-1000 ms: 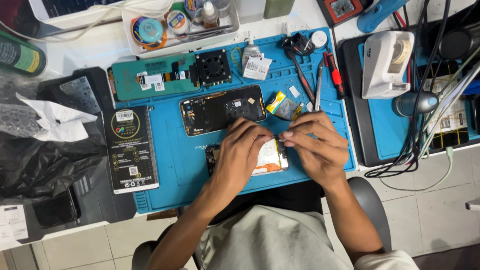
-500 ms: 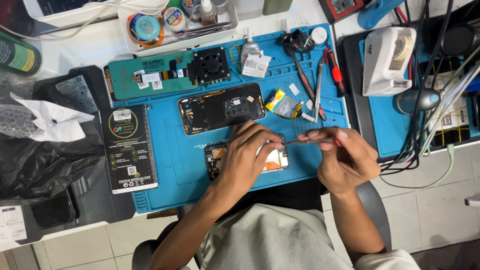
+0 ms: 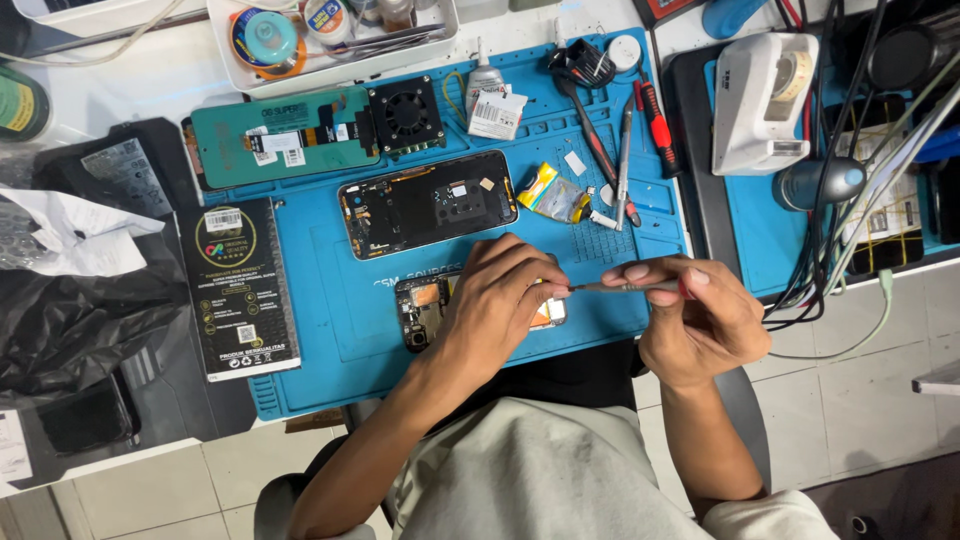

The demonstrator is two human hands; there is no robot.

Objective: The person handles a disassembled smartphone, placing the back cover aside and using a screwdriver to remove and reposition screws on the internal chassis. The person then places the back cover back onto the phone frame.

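While the left hand (image 3: 500, 305) presses flat, fingers together, on the opened phone (image 3: 425, 308) at the blue mat's (image 3: 330, 320) six o'clock edge, the right hand (image 3: 695, 315) pinches a thin tool (image 3: 615, 287). Its back panel (image 3: 428, 204) lies at twelve o'clock; reassembly is unfinished.

Bare blue mat (image 3: 340, 310) lies open left of the left hand (image 3: 500, 300), between the black box (image 3: 238, 288) and the opened phone (image 3: 425, 305) under that hand. Ahead, the second phone (image 3: 428, 210) blocks the way. Right of it, a yellow packet (image 3: 552, 195), tweezers (image 3: 624, 160) and a red screwdriver (image 3: 655, 115) crowd the mat. Cables (image 3: 850, 250) hang just beside the right hand (image 3: 690, 320).
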